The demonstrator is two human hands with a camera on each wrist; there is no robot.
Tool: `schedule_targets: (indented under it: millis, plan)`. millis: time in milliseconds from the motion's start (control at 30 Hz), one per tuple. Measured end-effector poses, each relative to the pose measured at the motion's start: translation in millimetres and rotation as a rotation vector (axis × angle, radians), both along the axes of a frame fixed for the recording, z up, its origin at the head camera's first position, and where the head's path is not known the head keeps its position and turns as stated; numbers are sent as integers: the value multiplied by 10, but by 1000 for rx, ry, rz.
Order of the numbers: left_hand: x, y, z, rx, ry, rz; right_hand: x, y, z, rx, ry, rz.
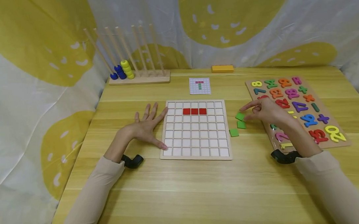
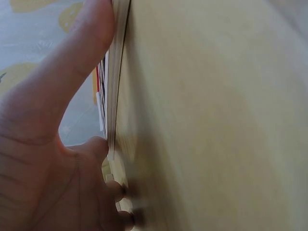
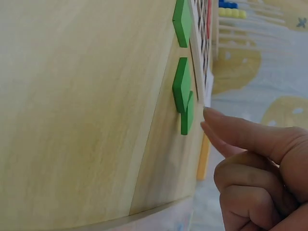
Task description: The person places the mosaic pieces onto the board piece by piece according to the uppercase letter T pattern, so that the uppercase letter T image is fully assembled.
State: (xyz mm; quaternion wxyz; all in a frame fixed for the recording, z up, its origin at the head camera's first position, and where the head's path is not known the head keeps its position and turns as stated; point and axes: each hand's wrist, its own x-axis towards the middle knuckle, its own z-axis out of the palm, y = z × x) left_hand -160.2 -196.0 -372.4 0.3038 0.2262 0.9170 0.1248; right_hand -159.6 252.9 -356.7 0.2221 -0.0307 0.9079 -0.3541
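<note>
Though close-set — three green tiles [image 1: 241, 125]

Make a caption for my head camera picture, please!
Left hand touches grid board with three red tiles; right hand near three green tiles.

A person's sleeved arms [image 1: 94, 192] reached across the desk [image 1: 200, 187], the left hand [image 1: 145, 127] splayed nearer its left edge, the right hand [image 1: 266, 111] nearer the right, thumb [image 1: 252, 116] and index finger [image 1: 250, 105] parted, other fingers [image 3: 248, 195] curled.
</note>
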Motion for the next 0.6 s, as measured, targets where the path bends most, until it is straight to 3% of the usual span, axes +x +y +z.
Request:
schedule_targets:
  millis: [233,600]
  plan:
    - [3,-12,1,2,2,1,-35,-45,-72,17,-22,-48]
    - [3,-10,-4,6,6,-2,-50,-118,-88,20,-52,-35]
